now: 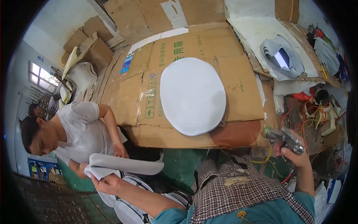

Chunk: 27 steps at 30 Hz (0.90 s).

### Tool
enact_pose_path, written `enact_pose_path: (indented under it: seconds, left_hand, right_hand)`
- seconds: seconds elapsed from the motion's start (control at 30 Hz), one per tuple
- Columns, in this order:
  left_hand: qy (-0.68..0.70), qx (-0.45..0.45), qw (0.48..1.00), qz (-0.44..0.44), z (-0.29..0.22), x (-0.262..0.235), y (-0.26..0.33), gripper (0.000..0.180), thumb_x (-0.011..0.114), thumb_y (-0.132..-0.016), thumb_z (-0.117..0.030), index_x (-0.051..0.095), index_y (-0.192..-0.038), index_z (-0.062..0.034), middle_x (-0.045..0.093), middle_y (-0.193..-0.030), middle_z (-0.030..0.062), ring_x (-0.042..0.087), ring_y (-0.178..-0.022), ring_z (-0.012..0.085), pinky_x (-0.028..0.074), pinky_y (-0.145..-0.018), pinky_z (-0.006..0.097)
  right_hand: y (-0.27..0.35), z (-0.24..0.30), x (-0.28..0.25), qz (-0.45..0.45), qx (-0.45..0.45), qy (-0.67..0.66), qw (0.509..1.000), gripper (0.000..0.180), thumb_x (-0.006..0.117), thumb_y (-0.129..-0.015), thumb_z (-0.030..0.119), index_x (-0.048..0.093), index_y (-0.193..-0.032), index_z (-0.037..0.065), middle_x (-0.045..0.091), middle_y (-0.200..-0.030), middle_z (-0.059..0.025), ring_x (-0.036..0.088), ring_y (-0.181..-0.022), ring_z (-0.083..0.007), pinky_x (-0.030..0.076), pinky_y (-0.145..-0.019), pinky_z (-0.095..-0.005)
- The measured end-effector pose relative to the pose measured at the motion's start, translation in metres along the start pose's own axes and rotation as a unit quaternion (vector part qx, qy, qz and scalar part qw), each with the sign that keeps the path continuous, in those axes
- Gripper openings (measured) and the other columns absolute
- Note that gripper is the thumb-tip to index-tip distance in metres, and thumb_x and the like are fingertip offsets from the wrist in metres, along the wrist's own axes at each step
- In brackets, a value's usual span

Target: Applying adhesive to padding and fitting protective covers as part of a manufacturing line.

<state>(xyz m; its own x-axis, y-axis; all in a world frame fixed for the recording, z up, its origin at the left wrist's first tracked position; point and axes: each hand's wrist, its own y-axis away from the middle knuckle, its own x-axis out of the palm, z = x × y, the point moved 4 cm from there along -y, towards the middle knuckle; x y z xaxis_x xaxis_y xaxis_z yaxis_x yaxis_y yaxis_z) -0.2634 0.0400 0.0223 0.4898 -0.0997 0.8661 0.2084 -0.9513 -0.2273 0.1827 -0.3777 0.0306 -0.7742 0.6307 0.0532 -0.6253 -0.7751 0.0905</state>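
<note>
My left hand (106,183), stretched out to the left, grips one end of a long, pale grey, folded piece of covering material (128,164). In my right hand (296,155) is a dark handheld power tool (285,141) with a green end; its exact kind is unclear. A large white oval padded panel (194,97) lies on the cardboard-covered table (140,89) in front of me. Part of a brown oval piece (238,134) shows at the near edge, right of the panel.
At the left a co-worker (84,125) stands close, hands near the grey piece. Further right, a grey curved item with a phone (281,59) rests on a white-covered surface. Tangled hoses (313,112) and tools fill the right side. White oval pieces (128,209) are stacked below my left arm.
</note>
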Motion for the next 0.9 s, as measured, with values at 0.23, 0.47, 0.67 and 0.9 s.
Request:
enact_pose_path:
  seconds: [0.23,0.47,0.67,0.9]
  left_hand:
    - [-0.043,0.125,0.98,-0.147,0.001,-0.017,0.026,0.03,0.054,-0.081,-0.01,0.052,-0.102,0.0116,0.06,-0.1,0.0187,0.059,-0.092,0.0294,0.049,-0.08,0.038]
    - [-0.072,-0.091,0.982,-0.149,0.125,-0.021,0.074,0.015,0.055,-0.081,-0.009,0.05,-0.093,-0.0003,0.059,-0.076,0.01,0.054,-0.063,0.0205,0.046,-0.055,0.028]
    - [-0.404,-0.324,0.853,-0.063,0.267,-0.07,0.13,0.028,0.055,-0.081,-0.002,0.05,-0.108,-0.0037,0.055,-0.078,0.0068,0.056,-0.064,0.0173,0.046,-0.055,0.025]
    - [-0.788,-0.108,0.577,0.182,0.325,-0.084,0.154,0.042,0.065,-0.068,-0.014,0.057,-0.105,0.0041,0.056,-0.089,0.0165,0.053,-0.088,0.0347,0.044,-0.079,0.041]
  right_hand:
    - [0.011,0.005,-0.022,-0.067,-0.006,0.072,0.995,0.056,0.065,-0.078,0.012,0.041,-0.126,-0.003,0.059,-0.086,-0.0093,0.057,-0.071,-0.0141,0.049,-0.065,-0.0265]
    - [0.017,-0.007,-0.006,0.003,0.012,0.019,1.0,0.057,0.068,-0.075,0.015,0.044,-0.124,-0.003,0.059,-0.085,-0.01,0.058,-0.072,-0.0147,0.051,-0.064,-0.0291]
    - [0.026,0.002,-0.022,0.003,-0.001,0.089,0.996,0.056,0.068,-0.075,0.014,0.045,-0.123,-0.003,0.059,-0.088,-0.0098,0.058,-0.073,-0.0143,0.051,-0.065,-0.029]
    - [0.028,-0.003,-0.032,0.056,0.028,0.065,0.996,0.054,0.068,-0.074,0.01,0.046,-0.122,-0.004,0.061,-0.085,-0.0091,0.06,-0.072,-0.0152,0.05,-0.066,-0.029]
